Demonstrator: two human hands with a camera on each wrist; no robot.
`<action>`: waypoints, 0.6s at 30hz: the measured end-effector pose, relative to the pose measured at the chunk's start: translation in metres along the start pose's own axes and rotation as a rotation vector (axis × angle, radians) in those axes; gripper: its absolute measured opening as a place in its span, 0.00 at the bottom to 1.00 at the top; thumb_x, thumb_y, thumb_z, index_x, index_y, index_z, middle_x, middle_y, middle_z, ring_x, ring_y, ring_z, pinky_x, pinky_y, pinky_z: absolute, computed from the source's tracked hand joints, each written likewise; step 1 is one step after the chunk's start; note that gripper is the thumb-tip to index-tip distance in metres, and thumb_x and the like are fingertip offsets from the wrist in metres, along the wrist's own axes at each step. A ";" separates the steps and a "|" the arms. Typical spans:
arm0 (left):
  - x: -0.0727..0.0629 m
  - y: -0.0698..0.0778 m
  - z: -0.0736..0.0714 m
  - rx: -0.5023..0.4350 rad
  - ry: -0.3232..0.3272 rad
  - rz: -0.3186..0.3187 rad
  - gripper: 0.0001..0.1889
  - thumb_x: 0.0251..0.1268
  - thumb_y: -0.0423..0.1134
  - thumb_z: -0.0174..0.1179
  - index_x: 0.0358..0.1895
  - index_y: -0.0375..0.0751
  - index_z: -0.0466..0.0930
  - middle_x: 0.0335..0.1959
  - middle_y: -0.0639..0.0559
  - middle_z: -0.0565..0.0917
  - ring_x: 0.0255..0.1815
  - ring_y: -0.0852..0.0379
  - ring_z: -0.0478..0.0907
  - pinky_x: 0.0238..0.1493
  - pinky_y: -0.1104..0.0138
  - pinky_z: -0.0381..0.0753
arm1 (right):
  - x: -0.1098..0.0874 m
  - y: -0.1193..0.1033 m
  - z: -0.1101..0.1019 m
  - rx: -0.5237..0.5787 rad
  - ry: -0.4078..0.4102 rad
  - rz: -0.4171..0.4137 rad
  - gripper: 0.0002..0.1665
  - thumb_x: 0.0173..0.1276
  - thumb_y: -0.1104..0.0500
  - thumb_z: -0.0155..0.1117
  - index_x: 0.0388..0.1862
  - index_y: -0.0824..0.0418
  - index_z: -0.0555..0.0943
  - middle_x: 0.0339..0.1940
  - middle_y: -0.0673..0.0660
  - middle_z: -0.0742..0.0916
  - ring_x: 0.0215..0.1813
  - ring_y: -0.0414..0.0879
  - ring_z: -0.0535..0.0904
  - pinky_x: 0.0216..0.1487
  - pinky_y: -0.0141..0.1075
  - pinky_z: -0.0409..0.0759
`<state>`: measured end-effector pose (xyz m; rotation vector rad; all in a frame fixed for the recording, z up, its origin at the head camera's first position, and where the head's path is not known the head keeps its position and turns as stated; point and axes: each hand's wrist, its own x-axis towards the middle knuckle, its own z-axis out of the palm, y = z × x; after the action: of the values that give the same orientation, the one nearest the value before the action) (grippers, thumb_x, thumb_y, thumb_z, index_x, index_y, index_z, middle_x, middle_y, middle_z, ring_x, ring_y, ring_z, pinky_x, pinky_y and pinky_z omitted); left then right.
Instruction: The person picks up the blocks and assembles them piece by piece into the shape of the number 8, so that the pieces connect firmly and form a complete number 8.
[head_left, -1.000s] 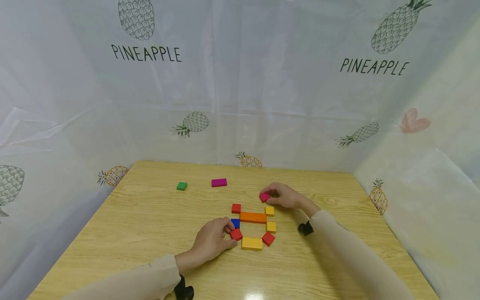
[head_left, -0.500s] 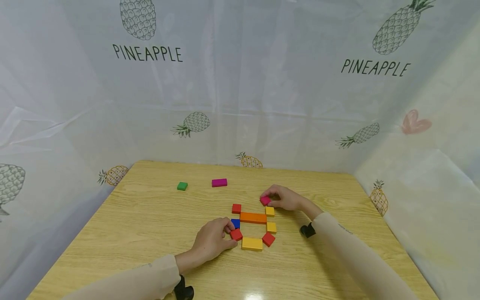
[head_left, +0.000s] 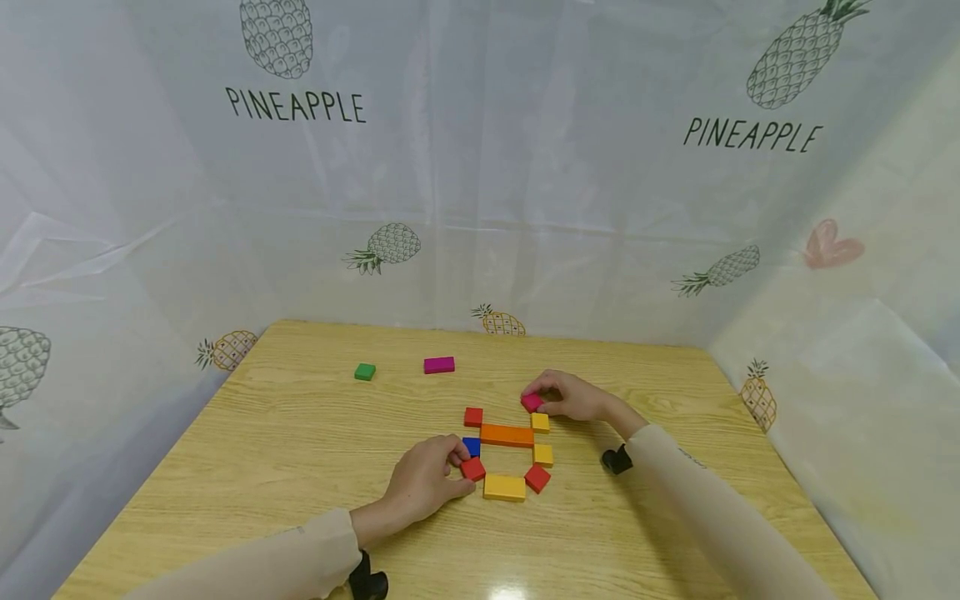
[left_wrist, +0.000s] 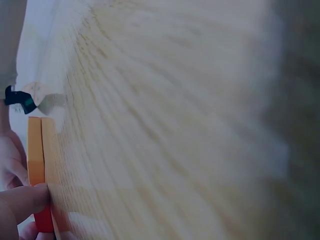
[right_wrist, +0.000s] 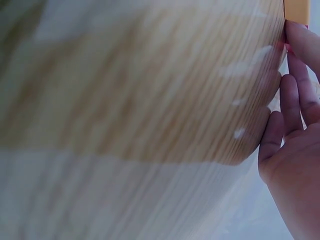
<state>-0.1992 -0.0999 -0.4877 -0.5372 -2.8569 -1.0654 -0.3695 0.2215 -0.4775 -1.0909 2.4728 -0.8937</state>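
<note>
In the head view my left hand (head_left: pixel 425 477) rests at the near left of a block outline, thumb and fingers around a red block (head_left: pixel 472 469). A blue block (head_left: pixel 471 447) sits just beyond it, partly behind the fingertips. My right hand (head_left: pixel 573 396) pinches a pink block (head_left: pixel 532 402) at the far right corner, close behind a yellow block (head_left: pixel 540 422). In the left wrist view, the thumb meets the red block (left_wrist: pixel 44 220) beside a long yellow block (left_wrist: pixel 35 150). The right wrist view shows my right fingers (right_wrist: pixel 305 42) beside a yellow block (right_wrist: pixel 297 10), with the pink one mostly hidden.
An orange bar (head_left: pixel 507 435) spans the outline between a red block (head_left: pixel 473 417) and the yellow ones. Another red block (head_left: pixel 537 477) sits at the near right. A green block (head_left: pixel 364 372) and a purple block (head_left: pixel 438 365) lie farther back on the wooden table (head_left: pixel 300 433).
My right hand has brought the pink block slightly nearer, up to the far yellow block, and has barely shifted in the last half second. The left hand stays put on the red block.
</note>
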 end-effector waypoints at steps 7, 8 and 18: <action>0.000 0.001 -0.001 -0.001 0.001 -0.007 0.16 0.55 0.44 0.83 0.40 0.51 0.84 0.32 0.61 0.81 0.29 0.65 0.70 0.30 0.70 0.71 | -0.001 -0.002 -0.001 -0.017 -0.002 -0.013 0.20 0.79 0.65 0.65 0.67 0.60 0.83 0.60 0.58 0.82 0.58 0.51 0.77 0.66 0.50 0.77; 0.000 0.001 -0.001 0.000 0.003 -0.005 0.16 0.55 0.44 0.83 0.40 0.51 0.84 0.32 0.61 0.81 0.29 0.65 0.70 0.30 0.70 0.71 | -0.001 -0.002 -0.001 -0.020 0.000 -0.020 0.20 0.79 0.66 0.65 0.67 0.60 0.83 0.59 0.59 0.82 0.58 0.52 0.77 0.66 0.51 0.77; 0.001 0.000 0.000 0.006 -0.003 -0.010 0.17 0.55 0.45 0.83 0.41 0.51 0.84 0.31 0.61 0.80 0.30 0.65 0.70 0.30 0.70 0.70 | -0.002 -0.002 -0.002 -0.001 -0.005 -0.024 0.24 0.78 0.67 0.65 0.70 0.63 0.80 0.63 0.60 0.82 0.64 0.55 0.78 0.70 0.54 0.75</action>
<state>-0.2006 -0.0997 -0.4879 -0.5254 -2.8669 -1.0576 -0.3677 0.2223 -0.4748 -1.1244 2.4612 -0.8962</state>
